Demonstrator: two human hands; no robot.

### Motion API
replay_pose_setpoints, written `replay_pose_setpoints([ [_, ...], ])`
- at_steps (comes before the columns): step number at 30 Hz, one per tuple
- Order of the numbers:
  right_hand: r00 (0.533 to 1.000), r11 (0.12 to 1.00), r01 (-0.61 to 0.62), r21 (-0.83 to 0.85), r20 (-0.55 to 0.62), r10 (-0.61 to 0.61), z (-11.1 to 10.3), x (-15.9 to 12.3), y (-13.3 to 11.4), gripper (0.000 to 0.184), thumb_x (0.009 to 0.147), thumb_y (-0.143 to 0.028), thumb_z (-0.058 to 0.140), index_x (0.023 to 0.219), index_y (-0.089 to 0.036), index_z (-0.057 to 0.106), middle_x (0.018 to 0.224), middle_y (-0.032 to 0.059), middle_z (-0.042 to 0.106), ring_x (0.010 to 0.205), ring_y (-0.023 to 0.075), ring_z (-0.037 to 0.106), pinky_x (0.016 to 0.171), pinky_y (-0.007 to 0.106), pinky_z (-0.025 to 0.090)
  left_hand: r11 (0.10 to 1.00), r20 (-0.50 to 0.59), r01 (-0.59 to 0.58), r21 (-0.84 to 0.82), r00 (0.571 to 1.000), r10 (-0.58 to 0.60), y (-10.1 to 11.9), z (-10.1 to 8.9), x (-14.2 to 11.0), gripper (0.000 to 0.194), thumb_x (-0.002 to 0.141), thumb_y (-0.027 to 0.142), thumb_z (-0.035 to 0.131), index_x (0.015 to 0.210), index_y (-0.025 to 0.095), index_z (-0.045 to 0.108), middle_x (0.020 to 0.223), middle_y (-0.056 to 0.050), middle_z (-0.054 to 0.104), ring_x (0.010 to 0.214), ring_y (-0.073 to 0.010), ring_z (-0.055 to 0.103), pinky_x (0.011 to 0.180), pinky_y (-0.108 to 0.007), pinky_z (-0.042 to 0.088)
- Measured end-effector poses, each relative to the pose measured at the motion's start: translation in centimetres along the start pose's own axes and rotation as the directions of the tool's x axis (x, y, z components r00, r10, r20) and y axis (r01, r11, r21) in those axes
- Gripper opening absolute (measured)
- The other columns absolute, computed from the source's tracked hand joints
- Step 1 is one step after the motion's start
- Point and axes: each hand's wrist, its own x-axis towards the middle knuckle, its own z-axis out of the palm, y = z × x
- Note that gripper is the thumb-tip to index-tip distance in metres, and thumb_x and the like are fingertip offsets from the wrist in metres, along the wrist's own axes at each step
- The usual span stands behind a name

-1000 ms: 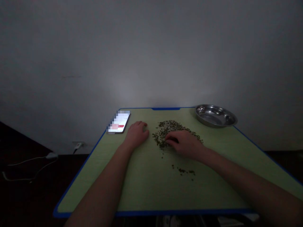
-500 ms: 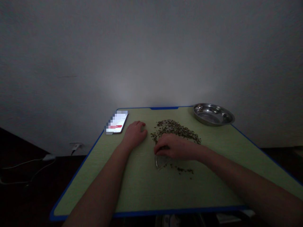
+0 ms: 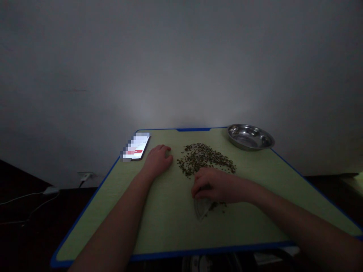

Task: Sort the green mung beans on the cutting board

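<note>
My left hand [image 3: 157, 160] rests on the pale green tabletop with its fingers loosely bent and thumb apart, holding nothing. A phone [image 3: 137, 146] with a lit screen lies just left of it. My right hand [image 3: 211, 184] is closed, fingers and thumb pinched on a clear, see-through piece with a curved rim [image 3: 200, 212]; its exact kind is hard to make out in the dim light. Beyond that hand spreads a pile of small dark seeds or grains [image 3: 202, 155]. A few more grains [image 3: 214, 206] lie on the near side, partly behind the clear piece.
A shallow steel bowl [image 3: 250, 137] stands at the table's far right corner. The green table [image 3: 167, 223] has a blue edge and its far side meets a grey wall [image 3: 181, 68]. Cables and a plug [image 3: 85, 176] are at lower left.
My right hand has come nearer to me with the clear piece, which now covers part of the near grains. My left hand stays in place; the whole view has shifted slightly.
</note>
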Motion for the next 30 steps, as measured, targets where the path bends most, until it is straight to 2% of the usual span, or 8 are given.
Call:
replay_pose_setpoints([
  [4,0.998,0.998,-0.038,0.052,-0.039,0.04,0.3,-1.0,0.4,0.012,0.084,-0.016,0.062,0.085,-0.02,0.073,0.083,0.0024,0.067,0.081,0.0144,0.059,0.076,0.027,0.044,1.0,0.004,-0.001,-0.009,1.0,0.001,-0.1,0.0,0.0,0.036,0.079,0.03,0.048,0.11,0.017,0.061,0.119,-0.011,0.061,0.112,-0.0243,0.054,0.1,-0.04,0.04],
  [8,0.986,0.988,-0.133,0.078,-0.095,0.14,0.4,-2.3,1.0,0.009,0.083,-0.018,0.063,0.084,-0.02,0.072,0.078,0.0012,0.066,0.075,0.014,0.058,0.07,0.026,0.044,1.0,-0.003,0.0,-0.02,1.0,0.0,-0.3,0.1,0.1,0.036,0.078,0.03,0.048,0.11,0.017,0.061,0.12,-0.011,0.061,0.112,-0.0241,0.054,0.099,-0.039,0.041],
  [19,0.904,0.924,-0.359,0.129,-0.198,0.378,0.5,-4.9,1.6,0.009,0.082,-0.016,0.059,0.079,-0.017,0.068,0.072,0.0008,0.065,0.066,0.0137,0.057,0.059,0.024,0.042,1.0,0.014,-0.013,-0.003,1.0,0.013,-0.3,-0.1,0.1,0.039,0.079,0.031,0.045,0.111,0.014,0.061,0.117,-0.012,0.061,0.109,-0.0241,0.056,0.099,-0.037,0.041],
  [25,0.874,0.904,-0.405,0.138,-0.231,0.427,1.5,-5.3,1.1,0.01,0.083,-0.017,0.058,0.08,-0.018,0.068,0.076,0.002,0.067,0.068,0.0143,0.059,0.061,0.025,0.042,1.0,0.019,-0.001,0.0,1.0,0.001,-0.2,-0.2,0.2,0.04,0.079,0.03,0.045,0.112,0.014,0.06,0.119,-0.012,0.06,0.11,-0.0245,0.055,0.1,-0.037,0.041],
  [30,0.884,0.913,-0.391,0.115,-0.227,0.407,1.8,-4.8,0.3,0.009,0.083,-0.016,0.059,0.08,-0.017,0.068,0.077,0.0023,0.067,0.07,0.0141,0.059,0.065,0.026,0.042,1.0,0.016,-0.005,-0.001,1.0,0.005,-0.2,-0.1,0.2,0.041,0.079,0.031,0.045,0.113,0.012,0.06,0.12,-0.013,0.06,0.112,-0.0248,0.054,0.101,-0.037,0.04],
])
